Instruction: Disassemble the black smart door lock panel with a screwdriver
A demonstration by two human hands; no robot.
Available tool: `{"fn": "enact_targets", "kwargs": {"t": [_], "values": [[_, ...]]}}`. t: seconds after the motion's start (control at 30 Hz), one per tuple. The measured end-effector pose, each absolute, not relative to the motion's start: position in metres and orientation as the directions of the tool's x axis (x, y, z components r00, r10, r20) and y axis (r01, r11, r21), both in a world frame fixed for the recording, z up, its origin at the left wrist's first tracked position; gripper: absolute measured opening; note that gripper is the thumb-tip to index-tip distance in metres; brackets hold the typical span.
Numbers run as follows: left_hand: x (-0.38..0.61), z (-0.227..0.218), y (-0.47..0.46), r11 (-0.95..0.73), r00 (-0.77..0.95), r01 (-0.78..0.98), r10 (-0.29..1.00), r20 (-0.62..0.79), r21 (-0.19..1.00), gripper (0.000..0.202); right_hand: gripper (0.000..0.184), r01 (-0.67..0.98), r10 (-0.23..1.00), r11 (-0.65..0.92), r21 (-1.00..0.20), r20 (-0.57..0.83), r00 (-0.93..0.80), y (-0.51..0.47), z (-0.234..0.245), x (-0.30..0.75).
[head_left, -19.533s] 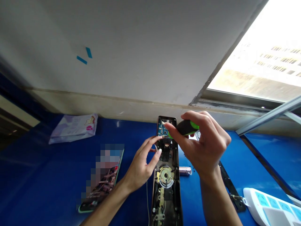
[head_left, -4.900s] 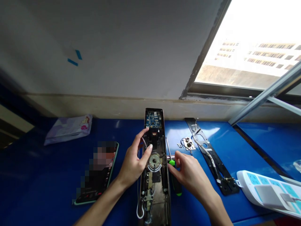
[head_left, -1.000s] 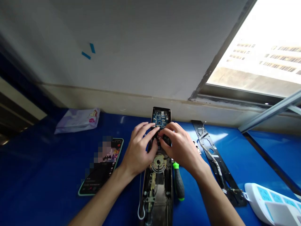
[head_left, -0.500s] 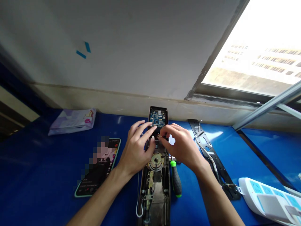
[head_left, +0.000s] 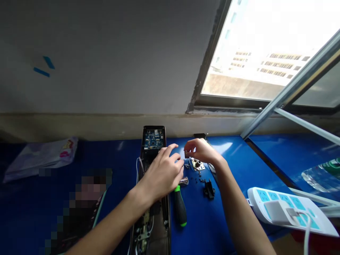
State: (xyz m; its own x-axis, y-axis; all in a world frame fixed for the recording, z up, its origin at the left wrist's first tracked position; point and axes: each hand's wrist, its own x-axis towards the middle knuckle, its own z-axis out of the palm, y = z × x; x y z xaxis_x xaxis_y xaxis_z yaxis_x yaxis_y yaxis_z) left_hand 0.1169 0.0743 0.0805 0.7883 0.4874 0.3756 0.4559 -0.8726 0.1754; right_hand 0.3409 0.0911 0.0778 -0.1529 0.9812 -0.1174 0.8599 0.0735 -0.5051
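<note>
An opened door-lock body (head_left: 152, 212) lies lengthwise on the blue table, its blue circuit board (head_left: 154, 139) at the far end. My left hand (head_left: 163, 173) rests on the lock's middle, its fingers loosely spread towards the right and holding nothing. Just right of the lock hovers my right hand (head_left: 200, 150), thumb and fingertips pinched together; what they hold is too small to make out. It hangs above a small metal plate (head_left: 197, 165) and loose screws (head_left: 198, 180). A black-and-green screwdriver (head_left: 180, 209) lies beside the lock. A small black part (head_left: 209, 189) sits to its right.
A phone (head_left: 79, 202) lies left of the lock, and a plastic packet (head_left: 39, 159) at the far left. A white power strip (head_left: 287, 212) with a plug sits front right, a water bottle (head_left: 321, 175) behind it. Wall and window frame close off the back.
My right hand has left the lock and moved right, pinched above the small plate. A small black part now lies on the table. The view has turned to the right.
</note>
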Motion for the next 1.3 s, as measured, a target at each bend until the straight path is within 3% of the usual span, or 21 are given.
{"fn": "enact_targets", "kwargs": {"t": [0.13,0.33,0.8,1.3], "values": [[0.122,0.077,0.076,-0.872,0.819,0.473,0.488,0.302,0.127,0.018,0.037,0.852,0.963,0.058,-0.521,-0.197,-0.186,0.096,0.068,0.341],[0.123,0.078,0.075,-0.875,0.821,0.469,0.481,0.308,0.117,0.018,0.037,0.854,0.946,0.018,-0.521,-0.269,-0.184,0.096,0.051,0.345],[0.125,0.075,0.076,-0.871,0.807,0.473,0.488,0.333,0.129,0.018,0.034,0.888,0.944,0.084,-0.453,-0.249,-0.216,0.097,0.052,0.346],[0.125,0.074,0.076,-0.874,0.813,0.478,0.478,0.332,0.089,0.017,0.035,0.920,0.957,0.039,-0.391,-0.251,-0.147,0.102,0.042,0.348]]}}
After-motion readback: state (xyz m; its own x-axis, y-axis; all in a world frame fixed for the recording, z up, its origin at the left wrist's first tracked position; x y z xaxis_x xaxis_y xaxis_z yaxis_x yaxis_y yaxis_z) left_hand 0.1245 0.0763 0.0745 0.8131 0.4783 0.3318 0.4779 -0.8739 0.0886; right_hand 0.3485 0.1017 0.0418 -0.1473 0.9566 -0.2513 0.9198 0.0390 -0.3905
